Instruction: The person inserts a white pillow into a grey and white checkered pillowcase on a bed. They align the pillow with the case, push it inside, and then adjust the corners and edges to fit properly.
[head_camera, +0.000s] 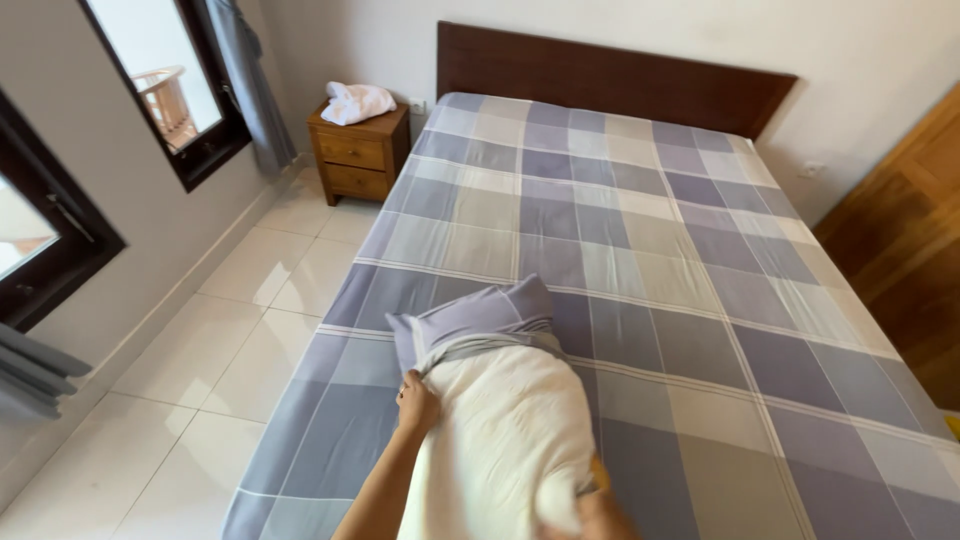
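Two hands work a white pillow (505, 440) into a checked pillowcase (470, 318) over the near part of the bed (640, 230). The left hand (416, 403) is closed in a grip on the edge of the pillowcase where the fabric bunches against the pillow's left side; holding the case at its mouth appears to keep the opening taut against the pillow. The right hand (597, 508) sits at the lower frame edge, mostly hidden behind the pillow; whether its grip is closed cannot be told. Only the far end of the pillow is covered by the case; the rest is bare and points toward the person.

The bed carries a flat, smooth sheet in grey, lilac and pale blue checks, matching the pillowcase. A dark wooden headboard (610, 75) stands against the white wall. A wooden nightstand (358, 152) with two drawers stands left of the bed, with a folded white towel (355, 102) on top. White floor tiles (200, 350), dark-framed windows (165, 85) and a grey curtain (250, 85) occupy the left side; a wooden door (905, 250) stands right.
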